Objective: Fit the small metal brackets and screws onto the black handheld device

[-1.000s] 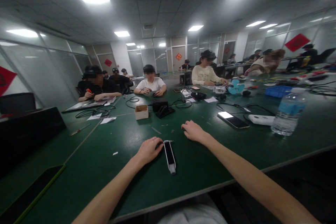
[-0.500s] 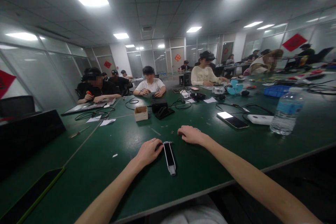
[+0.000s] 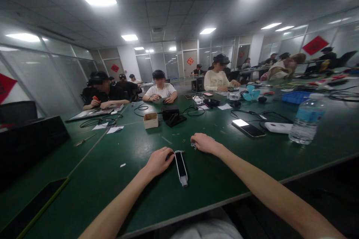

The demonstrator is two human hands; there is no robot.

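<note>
A slim device point(image 3: 181, 166) with a black face, a white frame and a narrow grey end lies lengthwise on the green table. My left hand point(image 3: 159, 161) rests at its far left edge, fingers curled and pressed against it. Its fingertips are partly hidden. To the right, my right hand point(image 3: 204, 143) is low over the table with bent fingers closed downward. Small shiny pieces point(image 3: 193, 145) show at its fingertips, and whether one is pinched is hidden. A tiny ring-like piece point(image 3: 184, 140) lies between the two hands.
An open small box point(image 3: 150, 121) and a black device point(image 3: 171, 115) stand ahead. At right are a phone point(image 3: 248, 128), a white power bank point(image 3: 277, 127), a water bottle point(image 3: 307, 119) and a blue tray point(image 3: 295, 97). Cables lie about. Several people sit around the table.
My right hand has shifted slightly, and small shiny pieces now show under its fingertips. The left hand and the slim device have stayed in place.
</note>
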